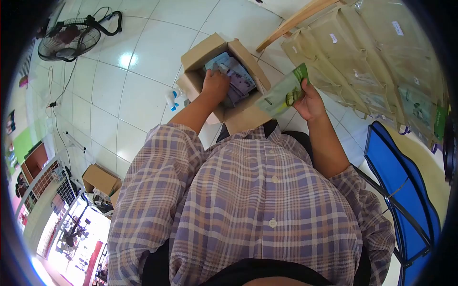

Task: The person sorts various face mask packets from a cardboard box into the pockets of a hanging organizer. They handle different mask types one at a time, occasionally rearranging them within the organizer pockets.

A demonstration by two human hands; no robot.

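Note:
An open cardboard box (205, 47) stands on the tiled floor, with several light blue and purple packets (241, 78) inside. My left hand (216, 86) reaches into the box over the packets, its fingers bent against them; what they hold, if anything, I cannot make out. Right of the box, my right hand (309, 101) grips a flat green packet (281, 95) by its right end, thumb on top. The packet's left end reaches over the box's right flap.
A hanging organizer with pockets (353, 52) is at the upper right beside a wooden bar (300, 21). A fan (69, 40) stands upper left. A white bottle (172, 99) lies left of the box. Another carton (100, 178) is lower left, a blue folding chair (398, 190) right.

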